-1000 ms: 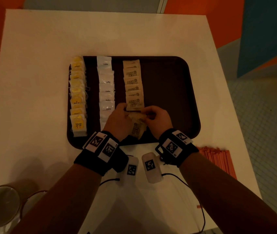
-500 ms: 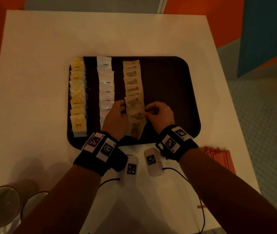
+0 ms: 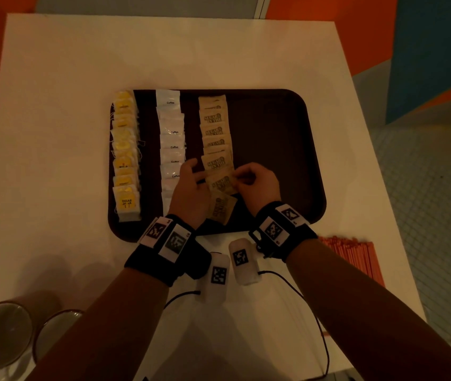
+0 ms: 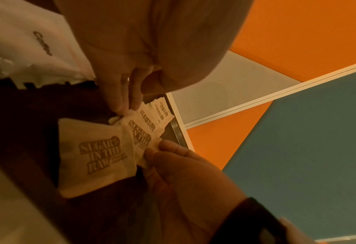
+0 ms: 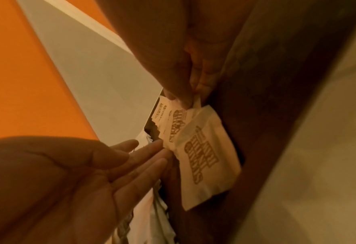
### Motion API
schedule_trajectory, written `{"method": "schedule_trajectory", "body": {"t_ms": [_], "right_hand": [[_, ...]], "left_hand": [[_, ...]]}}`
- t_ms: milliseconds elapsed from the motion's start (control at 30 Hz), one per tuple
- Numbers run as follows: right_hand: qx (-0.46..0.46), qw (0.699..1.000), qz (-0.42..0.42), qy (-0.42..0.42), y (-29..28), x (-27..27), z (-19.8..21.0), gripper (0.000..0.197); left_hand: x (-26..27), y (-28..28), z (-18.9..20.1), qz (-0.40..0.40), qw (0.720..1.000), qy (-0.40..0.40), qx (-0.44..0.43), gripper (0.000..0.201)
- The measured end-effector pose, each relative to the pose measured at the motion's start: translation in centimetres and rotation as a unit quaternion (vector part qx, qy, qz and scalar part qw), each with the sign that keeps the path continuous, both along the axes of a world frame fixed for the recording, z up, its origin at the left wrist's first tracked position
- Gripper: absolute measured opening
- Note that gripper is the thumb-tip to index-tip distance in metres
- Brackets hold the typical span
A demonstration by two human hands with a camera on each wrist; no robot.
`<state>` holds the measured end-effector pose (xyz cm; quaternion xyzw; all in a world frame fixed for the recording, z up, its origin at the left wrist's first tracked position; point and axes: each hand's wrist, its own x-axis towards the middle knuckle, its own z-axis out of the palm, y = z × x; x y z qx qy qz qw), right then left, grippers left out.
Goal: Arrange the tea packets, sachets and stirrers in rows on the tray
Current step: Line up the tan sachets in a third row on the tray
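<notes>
Dim warm light; white table (image 3: 81,64) before orange wall (image 3: 328,6) and teal panel (image 3: 433,50)

white sachets (image 3: 171,149): near end behind left hand (image 3: 188,192) | cups (image 3: 1,335): cut by frame edge

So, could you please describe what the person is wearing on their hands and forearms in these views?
Both forearms are bare, with no sleeves and no gloves. The left hand has a wide black wristband bearing white square tags with black coded patterns; the right hand has a matching black band. A white camera pod with a coded tag hangs under each wrist, trailing a thin black cable.
</notes>
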<state>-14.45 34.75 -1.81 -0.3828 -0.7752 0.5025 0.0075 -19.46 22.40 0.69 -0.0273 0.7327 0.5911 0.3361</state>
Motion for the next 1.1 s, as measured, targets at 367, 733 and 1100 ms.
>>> {"method": "schedule_trajectory", "body": {"t_ms": [367,733,1100], "right_hand": [[0.003,0.999,0.035,-0.022,0.3,0.8,0.3,0.014],[0.044,0.994,0.082,-0.058,-0.1,1.0,0.2,0.022],[0.109,0.949,0.279,-0.095,-2.5,2.6,2.0,0.045]], "left_hand": [[0.4,-0.8,-0.6,-0.021,1.000,0.015,-0.013,0.054],[0.9,-1.1,-0.2,-0.023,0.999,0.020,-0.022,0.054],[2.9,-1.8,-0.3,-0.053,0.997,0.041,-0.044,0.049]]}}
